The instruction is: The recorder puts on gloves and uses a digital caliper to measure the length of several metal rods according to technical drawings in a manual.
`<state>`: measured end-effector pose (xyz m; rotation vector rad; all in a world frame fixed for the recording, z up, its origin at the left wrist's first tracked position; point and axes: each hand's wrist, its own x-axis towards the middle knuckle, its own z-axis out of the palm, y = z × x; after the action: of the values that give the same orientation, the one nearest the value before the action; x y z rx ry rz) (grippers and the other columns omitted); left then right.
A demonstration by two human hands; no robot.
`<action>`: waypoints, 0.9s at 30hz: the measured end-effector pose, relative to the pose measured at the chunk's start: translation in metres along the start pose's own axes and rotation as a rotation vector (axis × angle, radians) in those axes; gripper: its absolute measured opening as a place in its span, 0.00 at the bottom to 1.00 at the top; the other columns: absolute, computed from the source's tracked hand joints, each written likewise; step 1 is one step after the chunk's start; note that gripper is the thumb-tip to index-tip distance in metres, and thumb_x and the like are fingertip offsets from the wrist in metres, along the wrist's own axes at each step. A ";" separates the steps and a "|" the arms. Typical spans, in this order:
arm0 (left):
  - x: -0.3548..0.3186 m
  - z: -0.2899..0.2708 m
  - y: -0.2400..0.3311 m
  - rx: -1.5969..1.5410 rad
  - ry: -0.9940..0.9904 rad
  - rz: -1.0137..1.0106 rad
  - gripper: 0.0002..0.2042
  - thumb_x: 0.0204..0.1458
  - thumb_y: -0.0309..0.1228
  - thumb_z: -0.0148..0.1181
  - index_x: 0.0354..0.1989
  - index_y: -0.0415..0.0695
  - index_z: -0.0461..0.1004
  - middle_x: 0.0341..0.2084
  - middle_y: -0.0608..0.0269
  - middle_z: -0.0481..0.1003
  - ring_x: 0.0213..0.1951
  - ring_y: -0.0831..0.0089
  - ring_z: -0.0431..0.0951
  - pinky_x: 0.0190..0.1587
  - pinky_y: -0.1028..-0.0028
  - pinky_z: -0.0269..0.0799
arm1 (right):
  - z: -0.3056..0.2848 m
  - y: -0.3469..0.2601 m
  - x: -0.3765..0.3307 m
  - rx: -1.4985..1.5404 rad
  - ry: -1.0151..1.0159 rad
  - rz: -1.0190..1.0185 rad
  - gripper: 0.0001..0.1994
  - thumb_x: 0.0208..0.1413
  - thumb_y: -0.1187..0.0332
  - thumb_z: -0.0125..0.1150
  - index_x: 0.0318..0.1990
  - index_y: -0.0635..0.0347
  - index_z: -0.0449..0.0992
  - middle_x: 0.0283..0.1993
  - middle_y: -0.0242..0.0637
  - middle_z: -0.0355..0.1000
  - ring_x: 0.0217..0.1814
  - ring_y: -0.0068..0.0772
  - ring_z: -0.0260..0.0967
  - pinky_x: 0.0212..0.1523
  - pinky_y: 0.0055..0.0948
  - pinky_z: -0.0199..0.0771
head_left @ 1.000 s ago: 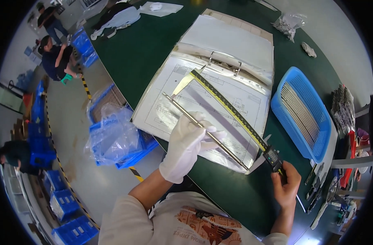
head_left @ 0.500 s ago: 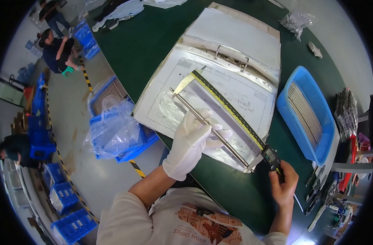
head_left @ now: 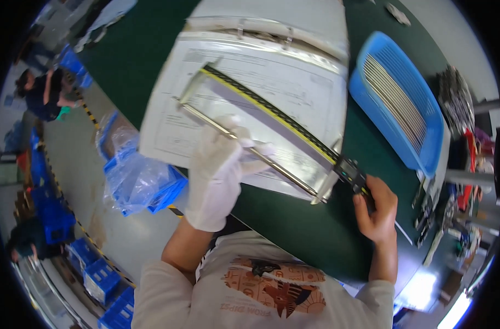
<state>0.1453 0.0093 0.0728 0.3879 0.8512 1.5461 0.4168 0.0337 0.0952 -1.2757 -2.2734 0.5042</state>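
My left hand point(head_left: 214, 170), in a white glove, is closed round the middle of a thin metal rod point(head_left: 272, 163). The rod slants from upper left to lower right, above an open ring binder. My bare right hand point(head_left: 378, 211) grips a long digital caliper point(head_left: 272, 112) by its dark display end. The caliper's beam runs alongside the rod, with a jaw near each rod end. At the lower right end, the jaw and the rod tip seem to meet; exact contact I cannot make out. A drawing sheet in a clear sleeve point(head_left: 167, 123) lies beneath.
On the green table point(head_left: 293, 230), a blue basket point(head_left: 359, 90) of similar metal rods stands to the right. Beyond it lie bagged parts point(head_left: 455, 96) and several hand tools point(head_left: 425, 214). Left of the table, blue crates with clear plastic point(head_left: 137, 175) sit on the floor. Other people are farther left.
The view has shifted, so the binder sits farther left and the basket higher. Both hands keep their hold on the rod and the caliper, which stay nearly the same relative to each other.
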 end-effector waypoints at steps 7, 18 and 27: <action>0.004 0.003 -0.001 0.111 -0.002 0.083 0.13 0.57 0.27 0.47 0.49 0.37 0.58 0.31 0.61 0.68 0.39 0.64 0.77 0.38 0.67 0.80 | 0.003 0.005 -0.003 -0.037 0.006 -0.004 0.13 0.42 0.71 0.63 0.35 0.67 0.71 0.20 0.38 0.63 0.17 0.33 0.63 0.17 0.28 0.61; 0.000 0.000 -0.003 0.090 -0.001 0.108 0.13 0.56 0.24 0.46 0.50 0.38 0.58 0.32 0.62 0.67 0.39 0.63 0.77 0.39 0.62 0.80 | 0.003 0.001 -0.004 -0.087 0.016 0.034 0.14 0.40 0.66 0.67 0.33 0.64 0.73 0.23 0.38 0.68 0.18 0.35 0.67 0.19 0.28 0.65; -0.001 0.002 0.000 0.093 0.032 0.089 0.15 0.55 0.22 0.46 0.51 0.37 0.58 0.34 0.58 0.66 0.38 0.63 0.75 0.41 0.60 0.79 | 0.006 0.006 -0.003 -0.104 0.054 -0.002 0.14 0.38 0.64 0.68 0.29 0.63 0.74 0.24 0.39 0.70 0.20 0.39 0.68 0.20 0.31 0.67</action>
<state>0.1466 0.0086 0.0742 0.4746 0.9445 1.6018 0.4190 0.0331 0.0869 -1.3209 -2.2818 0.3505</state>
